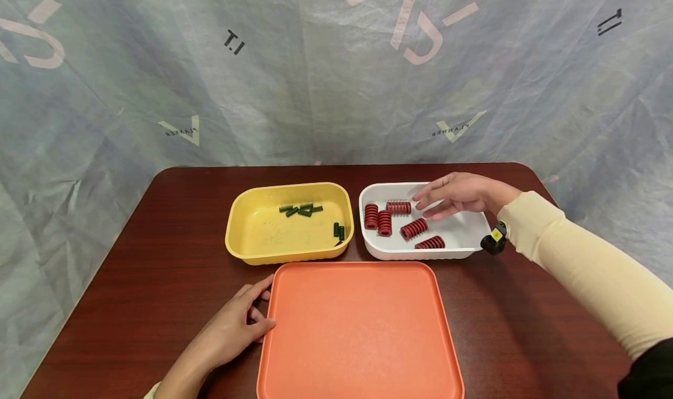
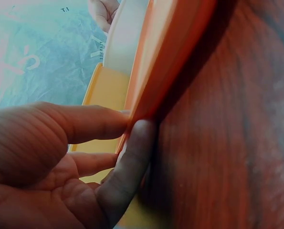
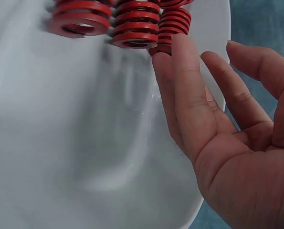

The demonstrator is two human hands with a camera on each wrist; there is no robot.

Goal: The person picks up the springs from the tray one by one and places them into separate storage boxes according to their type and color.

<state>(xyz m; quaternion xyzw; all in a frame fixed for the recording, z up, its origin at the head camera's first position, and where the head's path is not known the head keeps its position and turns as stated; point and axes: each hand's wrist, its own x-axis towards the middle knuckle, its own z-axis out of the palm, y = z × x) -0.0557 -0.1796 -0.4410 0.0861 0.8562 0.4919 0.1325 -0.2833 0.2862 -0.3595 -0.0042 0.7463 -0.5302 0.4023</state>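
Observation:
My left hand (image 1: 231,328) is at the left edge of an orange tray (image 1: 357,329), thumb and fingers holding its rim. In the left wrist view, the thumb and a finger meet at the tray's rim (image 2: 149,71). My right hand (image 1: 457,195) hovers over the white bin (image 1: 468,226), fingers extended and apart with nothing held. Several red coil springs (image 1: 413,228) lie in that bin. In the right wrist view, the fingertips are close to a red spring (image 3: 174,26); whether they touch it, I cannot tell.
A yellow bin (image 1: 263,229) stands left of the white one, with several small dark green springs (image 1: 305,207) inside. Both bins stand behind the tray on a dark reddish wood table (image 1: 158,259). A grey sheet (image 1: 294,83) hangs behind the table.

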